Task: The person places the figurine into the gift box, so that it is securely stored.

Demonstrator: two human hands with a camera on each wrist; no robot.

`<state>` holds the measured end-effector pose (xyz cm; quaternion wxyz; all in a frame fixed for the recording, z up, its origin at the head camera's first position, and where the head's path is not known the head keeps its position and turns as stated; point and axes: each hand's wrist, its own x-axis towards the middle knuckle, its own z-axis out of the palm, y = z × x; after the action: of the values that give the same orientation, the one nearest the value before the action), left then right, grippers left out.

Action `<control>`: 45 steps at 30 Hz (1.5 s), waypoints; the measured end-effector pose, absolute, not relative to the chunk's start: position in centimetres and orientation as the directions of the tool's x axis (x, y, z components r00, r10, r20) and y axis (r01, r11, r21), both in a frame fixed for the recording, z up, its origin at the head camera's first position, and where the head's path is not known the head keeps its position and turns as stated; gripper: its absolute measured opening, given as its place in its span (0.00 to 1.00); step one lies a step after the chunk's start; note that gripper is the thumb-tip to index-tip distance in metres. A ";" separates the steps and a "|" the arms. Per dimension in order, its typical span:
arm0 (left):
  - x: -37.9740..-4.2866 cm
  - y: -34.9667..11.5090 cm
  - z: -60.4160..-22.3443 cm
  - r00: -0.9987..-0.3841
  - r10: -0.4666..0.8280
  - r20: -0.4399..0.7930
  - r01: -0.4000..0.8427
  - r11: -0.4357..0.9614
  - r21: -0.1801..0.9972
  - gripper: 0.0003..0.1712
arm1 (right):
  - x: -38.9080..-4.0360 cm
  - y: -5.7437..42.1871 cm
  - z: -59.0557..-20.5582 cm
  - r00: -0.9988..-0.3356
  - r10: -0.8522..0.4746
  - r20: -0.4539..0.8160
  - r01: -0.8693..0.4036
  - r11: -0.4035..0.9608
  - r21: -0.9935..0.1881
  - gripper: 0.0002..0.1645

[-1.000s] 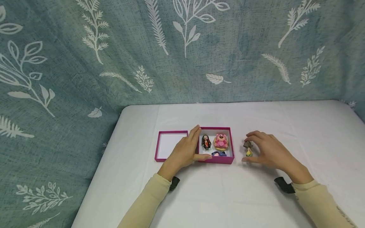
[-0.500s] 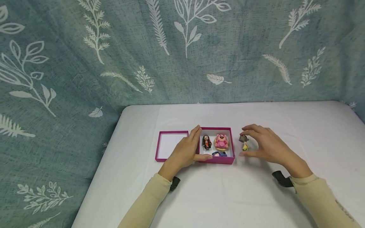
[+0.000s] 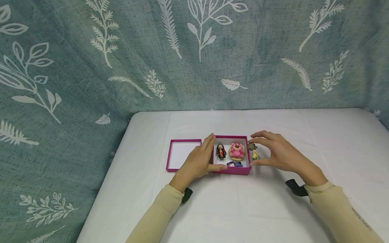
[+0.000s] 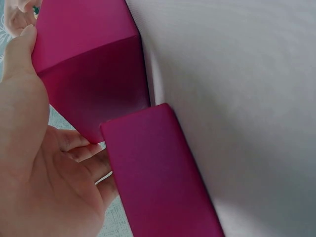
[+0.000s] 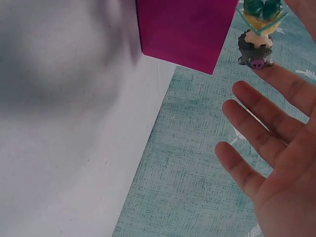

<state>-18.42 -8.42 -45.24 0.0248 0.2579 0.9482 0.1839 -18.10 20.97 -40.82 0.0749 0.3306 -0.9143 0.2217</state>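
My left hand [image 3: 197, 160] grips the magenta box [image 3: 232, 171] by its left end, thumb at the near wall and fingers at the far left corner. In the left wrist view the thumb and fingers span the box's end wall [image 4: 94, 84]. Between thumb and index finger, my right hand [image 3: 278, 152] pinches a small figurine [image 3: 252, 147] with grey-brown hair and yellow-green clothes, beside the box's right wall. The right wrist view shows the index fingertip at the figurine's head [image 5: 256, 49]. Inside the box lie a long-haired figurine [image 3: 221, 152], a pink bear figurine [image 3: 236, 151] and a partly hidden blue figurine [image 3: 235, 164].
Left of the box lies its magenta-rimmed lid [image 3: 168, 155], white inside up, partly behind my left hand. A white cloth covers the table [image 3: 231, 209]. Behind it hangs a blue-green leaf-patterned curtain [image 3: 258, 67].
My right hand has carried the figurine leftward, from the table right of the box to close beside the box's right wall. The left hand stays at the box.
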 end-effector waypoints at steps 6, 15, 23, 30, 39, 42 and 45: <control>-18.4 -8.4 -45.2 -0.867 0.497 0.040 0.477 0.802 0.358 0.65 | -18.4 20.7 -40.9 -0.751 -0.594 0.288 -0.659 0.660 -0.359 0.39; -18.4 -8.4 -45.3 -0.868 0.495 0.035 0.476 0.810 0.343 0.65 | -19.3 20.4 -41.3 -0.732 -0.633 0.251 -0.663 0.579 -0.475 0.39; -18.5 -8.5 -45.3 -0.871 0.490 0.017 0.464 0.813 0.352 0.65 | -20.9 19.5 -41.6 -0.704 -0.674 0.223 -0.656 0.499 -0.566 0.40; -18.5 -8.5 -45.2 -0.867 0.497 0.024 0.474 0.810 0.347 0.65 | -22.1 17.9 -41.4 -0.683 -0.721 0.120 -0.639 0.510 -0.575 0.40; -18.5 -8.6 -45.3 -0.866 0.500 0.026 0.473 0.802 0.365 0.65 | -23.1 15.8 -41.7 -0.636 -0.770 0.053 -0.649 0.497 -0.576 0.42; -18.6 -8.6 -45.3 -0.865 0.501 0.021 0.473 0.801 0.367 0.65 | -23.4 15.5 -41.8 -0.628 -0.778 0.021 -0.636 0.498 -0.589 0.41; -18.6 -8.7 -45.3 -0.864 0.503 0.022 0.476 0.803 0.359 0.65 | -23.6 15.2 -41.8 -0.630 -0.776 -0.039 -0.600 0.518 -0.609 0.40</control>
<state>-18.64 -8.67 -45.33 0.0373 0.2578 0.9487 0.1792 -23.57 15.20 -41.82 -0.1552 0.4014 -0.8572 0.2827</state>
